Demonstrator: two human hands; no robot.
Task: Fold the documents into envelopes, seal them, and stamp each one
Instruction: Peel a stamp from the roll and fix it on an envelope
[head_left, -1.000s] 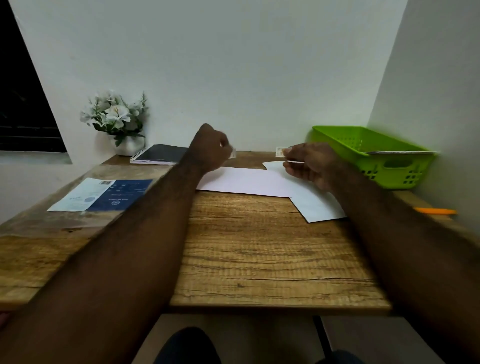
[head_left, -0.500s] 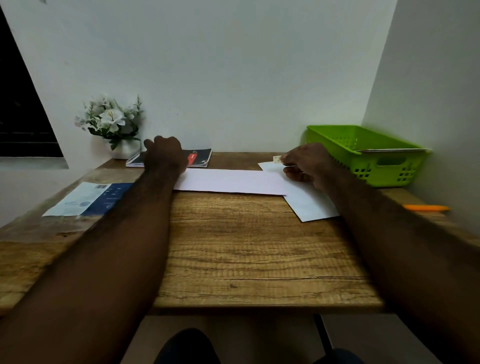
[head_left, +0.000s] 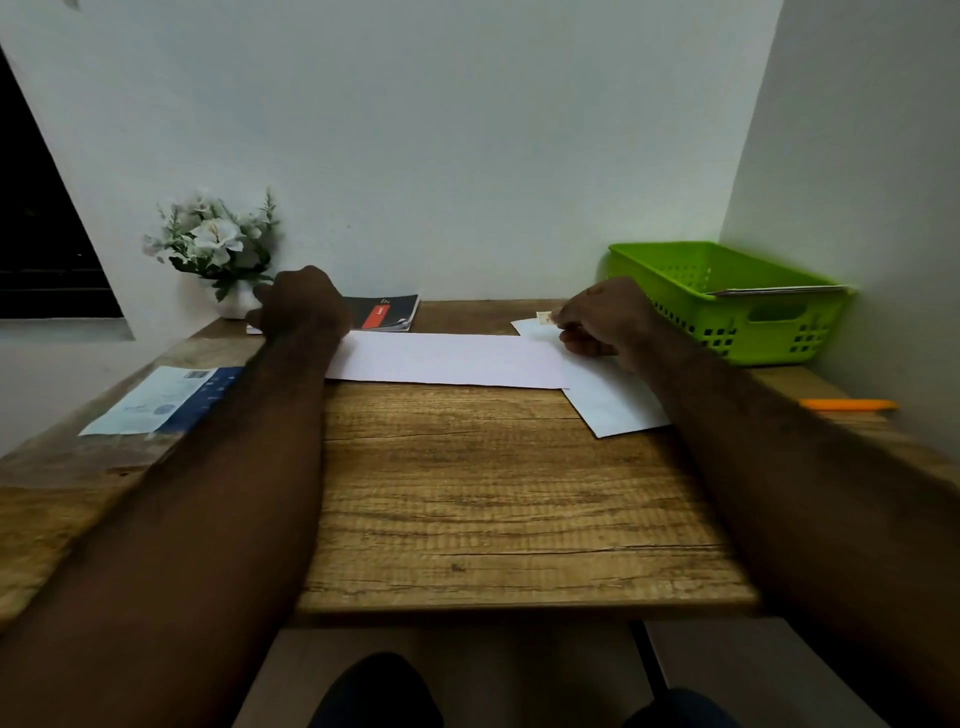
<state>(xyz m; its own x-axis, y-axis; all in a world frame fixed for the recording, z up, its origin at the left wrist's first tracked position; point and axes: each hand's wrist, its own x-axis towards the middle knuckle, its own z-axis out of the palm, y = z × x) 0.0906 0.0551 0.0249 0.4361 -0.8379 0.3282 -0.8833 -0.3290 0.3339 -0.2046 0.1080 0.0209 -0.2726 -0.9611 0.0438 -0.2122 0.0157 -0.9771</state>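
Home study corner: wooden desk (head_left: 493, 493), notebook (head_left: 387, 312), flower vase (head_left: 235, 305), green basket (head_left: 727, 325).

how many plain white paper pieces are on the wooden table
2. One long white paper piece lies across the middle; one angled white piece sits partly under the right hand. A pale sheet rests on the green plastic basket; more may be hidden.

L hand (head_left: 301, 304) slid left over notebook (head_left: 387, 312), now beside flower pot (head_left: 236, 305).
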